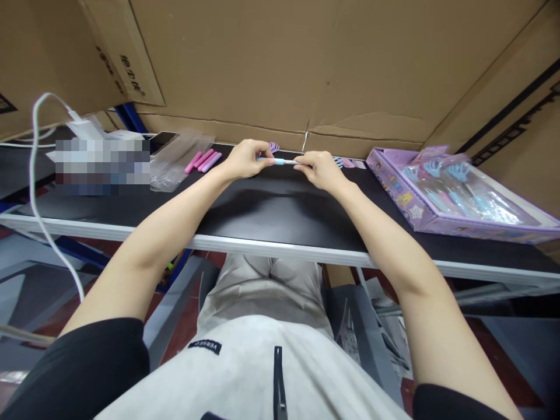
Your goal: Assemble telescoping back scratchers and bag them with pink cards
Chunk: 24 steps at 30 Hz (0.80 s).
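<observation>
Between my two hands, above the black tabletop, a back scratcher with a light blue handle and a thin metal rod point(280, 161) is held level. My left hand point(247, 159) pinches the blue handle. The fingers of my right hand point(321, 169) close on the metal rod, and a blue claw point(338, 162) shows just past that hand, apparently the scratcher's end. Behind my left fingers a purple claw point(274, 147) is partly visible. Several pink and purple handles point(203, 160) lie left of my left hand.
On the right stands a purple display box point(415, 216) with several bagged scratchers. Clear plastic bags point(175, 166), a white charger with cable point(85, 125) and a blurred item point(102, 166) are at the left. Small cards point(352, 164) lie behind my right hand. Cardboard walls point(280, 70) enclose the table.
</observation>
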Tool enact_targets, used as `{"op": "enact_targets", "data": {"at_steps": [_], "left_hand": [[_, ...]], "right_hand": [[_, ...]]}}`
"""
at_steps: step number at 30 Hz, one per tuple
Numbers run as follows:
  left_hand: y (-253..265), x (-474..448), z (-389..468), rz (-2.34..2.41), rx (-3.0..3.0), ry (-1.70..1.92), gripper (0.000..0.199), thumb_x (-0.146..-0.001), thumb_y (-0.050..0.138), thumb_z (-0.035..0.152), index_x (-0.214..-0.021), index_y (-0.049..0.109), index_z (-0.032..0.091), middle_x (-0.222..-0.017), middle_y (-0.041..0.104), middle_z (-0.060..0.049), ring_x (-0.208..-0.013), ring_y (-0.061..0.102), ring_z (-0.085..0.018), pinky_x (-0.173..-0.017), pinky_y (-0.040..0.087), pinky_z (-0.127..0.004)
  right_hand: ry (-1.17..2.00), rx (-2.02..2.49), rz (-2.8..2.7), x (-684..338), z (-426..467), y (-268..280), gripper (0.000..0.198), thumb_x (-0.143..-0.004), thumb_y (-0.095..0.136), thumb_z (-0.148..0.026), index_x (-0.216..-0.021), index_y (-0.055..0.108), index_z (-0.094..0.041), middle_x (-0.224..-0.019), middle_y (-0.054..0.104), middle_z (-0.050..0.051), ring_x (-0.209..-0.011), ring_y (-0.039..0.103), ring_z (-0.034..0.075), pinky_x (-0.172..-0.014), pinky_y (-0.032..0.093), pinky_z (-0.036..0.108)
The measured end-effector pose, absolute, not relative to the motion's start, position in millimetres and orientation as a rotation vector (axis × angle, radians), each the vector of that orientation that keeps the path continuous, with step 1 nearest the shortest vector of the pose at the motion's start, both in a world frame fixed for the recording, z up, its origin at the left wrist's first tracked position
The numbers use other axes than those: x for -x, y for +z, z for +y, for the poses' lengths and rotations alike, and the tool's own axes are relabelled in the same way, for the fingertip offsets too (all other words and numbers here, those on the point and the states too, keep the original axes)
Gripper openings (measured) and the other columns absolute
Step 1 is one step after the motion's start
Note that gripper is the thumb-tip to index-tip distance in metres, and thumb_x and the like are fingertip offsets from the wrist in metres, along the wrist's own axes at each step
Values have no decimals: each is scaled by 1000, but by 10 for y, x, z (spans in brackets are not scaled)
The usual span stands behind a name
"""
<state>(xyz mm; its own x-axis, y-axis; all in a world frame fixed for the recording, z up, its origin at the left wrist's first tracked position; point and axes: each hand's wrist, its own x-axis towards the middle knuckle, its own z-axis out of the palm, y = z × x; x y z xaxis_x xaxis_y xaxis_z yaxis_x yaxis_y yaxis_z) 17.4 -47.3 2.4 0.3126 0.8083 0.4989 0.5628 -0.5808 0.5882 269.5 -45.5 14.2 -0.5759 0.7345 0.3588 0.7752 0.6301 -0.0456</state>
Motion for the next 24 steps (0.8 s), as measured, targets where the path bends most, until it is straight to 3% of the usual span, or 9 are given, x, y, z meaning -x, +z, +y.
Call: {"op": "enact_targets", "data": {"at_steps": [5,9,13,17,21,24], "left_hand": [[-40,-251,-447,1208,-2330,1145,33,-85,75,53,-77,69,21,-73,68,-2,-75,61,-21,-73,48,-35],[-12,-303,-458,1190,-2304,1165,36,-87,78,55,-78,68,21,-76,70,-3,-78,63,-21,-75,49,-34],[108,-289,-518,1233,-2262,1226,34,-88,81,52,-82,71,20,-78,72,-4,-83,65,-23,-79,51,-35],[203,-132,-524,1264,-2199,1330,37,-88,82,54,-84,72,19,-79,72,-5,-83,64,-23,-77,49,-35],[233,50,-372,1210,-1937,1614,49,-97,71,68,-82,67,21,-78,68,-4,-78,61,-19,-75,48,-34],[200,51,-213,1150,-1624,1754,52,-104,62,70,-90,64,21,-91,73,-5,-83,61,-16,-79,51,-32]], "right_hand": [[-163,1208,-2548,-2654,-539,186,37,-107,52,-34,-116,84,-19,-102,81,13,-99,70,30,-91,44,38],[-149,1228,-2536,-2641,-578,257,36,-108,53,-32,-119,85,-19,-110,82,13,-104,71,30,-94,44,38],[-264,1231,-2480,-2686,-624,399,37,-110,53,-32,-131,82,-21,-124,80,14,-116,69,33,-104,42,47],[-445,1237,-2424,-2756,-691,504,41,-113,46,-33,-128,82,-19,-122,78,16,-120,67,36,-109,39,56],[-506,1240,-2395,-2744,-731,495,44,-115,42,-33,-128,81,-18,-119,76,17,-122,65,38,-105,42,56],[-505,1251,-2385,-2679,-724,425,43,-114,42,-30,-128,80,-17,-118,76,18,-121,65,38,-104,43,55]]}}
